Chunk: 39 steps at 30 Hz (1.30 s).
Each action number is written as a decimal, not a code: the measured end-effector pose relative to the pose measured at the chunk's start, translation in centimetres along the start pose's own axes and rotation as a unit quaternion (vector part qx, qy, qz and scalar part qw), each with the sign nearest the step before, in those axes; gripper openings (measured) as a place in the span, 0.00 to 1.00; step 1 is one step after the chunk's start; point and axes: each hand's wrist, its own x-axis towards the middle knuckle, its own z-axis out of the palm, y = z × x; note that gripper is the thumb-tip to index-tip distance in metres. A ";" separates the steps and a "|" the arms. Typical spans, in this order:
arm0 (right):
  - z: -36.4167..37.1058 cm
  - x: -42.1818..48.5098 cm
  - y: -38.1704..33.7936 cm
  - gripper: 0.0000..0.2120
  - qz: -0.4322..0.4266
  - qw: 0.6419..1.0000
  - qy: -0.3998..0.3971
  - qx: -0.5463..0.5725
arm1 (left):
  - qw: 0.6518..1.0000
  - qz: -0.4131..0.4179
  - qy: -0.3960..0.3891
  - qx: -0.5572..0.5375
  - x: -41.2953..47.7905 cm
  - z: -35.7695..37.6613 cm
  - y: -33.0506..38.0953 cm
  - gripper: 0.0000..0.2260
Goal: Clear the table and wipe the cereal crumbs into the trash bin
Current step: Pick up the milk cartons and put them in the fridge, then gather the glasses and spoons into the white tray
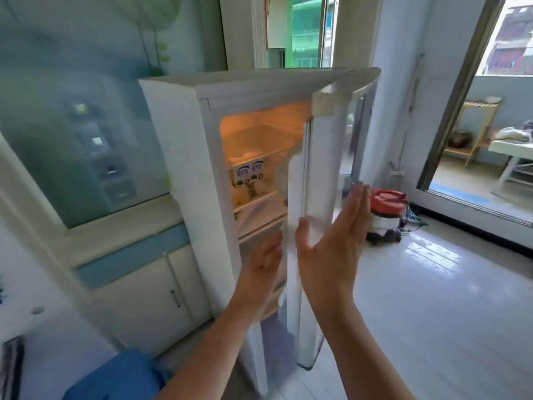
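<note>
White fridge (181, 168) upright, upper door (324, 174) part open, inside lit orange. Two milk cartons (243, 176) stand upright side by side on a shelf (261, 202), left side.

fridge (184, 157): in the middle, its door (326, 174) swung open to the right
cartons (249, 174): two side by side on a shelf (259, 202) inside the fridge
cabinet (138, 284): just left of the fridge
window (305, 30): behind the fridge
canister (385, 209): on the floor (432, 298), right of the door
left hand (259, 272): before the fridge opening
right hand (331, 249): at the door's outer side
</note>
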 end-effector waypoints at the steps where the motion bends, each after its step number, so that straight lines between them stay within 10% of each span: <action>1: 1.6 -0.1 0.2 0.45 0.009 0.998 -0.063 0.017 | 0.999 0.006 0.021 -0.025 -0.1 -0.9 0.3 0.14; 12: 15.4 0.6 -2.5 0.42 -0.069 0.970 -0.230 -0.036 | 0.977 -0.068 0.201 -0.015 2.4 -7.9 -2.2 0.21; 22: 20.1 -3.5 -5.5 0.42 0.034 0.988 -0.150 -0.009 | 0.973 -0.097 0.207 -0.004 5.2 -14.0 -5.2 0.23; 28: 21.4 -8.8 -7.7 0.31 -0.069 0.987 -0.145 -0.003 | 0.963 -0.106 0.249 0.009 3.9 -17.8 -6.4 0.21; 39: 22.0 -17.5 -10.2 0.25 -0.115 0.922 -0.348 0.121 | 0.877 -0.191 0.433 0.081 -8.7 -23.3 -6.8 0.21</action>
